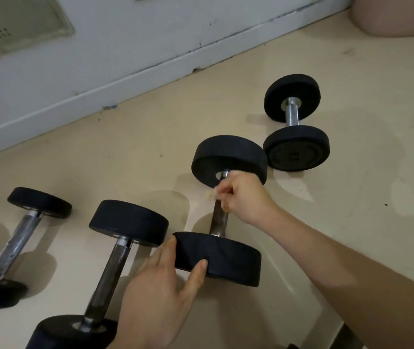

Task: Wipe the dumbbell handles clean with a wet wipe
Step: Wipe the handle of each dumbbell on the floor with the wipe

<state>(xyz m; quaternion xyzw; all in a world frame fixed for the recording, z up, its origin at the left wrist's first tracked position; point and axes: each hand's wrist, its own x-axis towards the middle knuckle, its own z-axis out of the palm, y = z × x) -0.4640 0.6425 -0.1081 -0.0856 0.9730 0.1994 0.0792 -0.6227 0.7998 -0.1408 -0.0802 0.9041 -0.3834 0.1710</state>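
Note:
Several black dumbbells lie on the beige floor. The third dumbbell from the left (228, 159) has a dark metal handle (219, 220). My right hand (243, 195) is wrapped round the upper part of that handle, with a pale scrap of wet wipe (213, 195) showing at the fingers. My left hand (160, 293) rests on the near black weight (219, 258) of the same dumbbell, fingers straight along its left side and thumb on its rim.
Two more dumbbells (112, 268) (14, 245) lie to the left, and a fourth dumbbell (294, 122) lies at the upper right. A grey wall with a skirting board (150, 76) runs behind. A pink rounded object (397, 16) sits in the far right corner.

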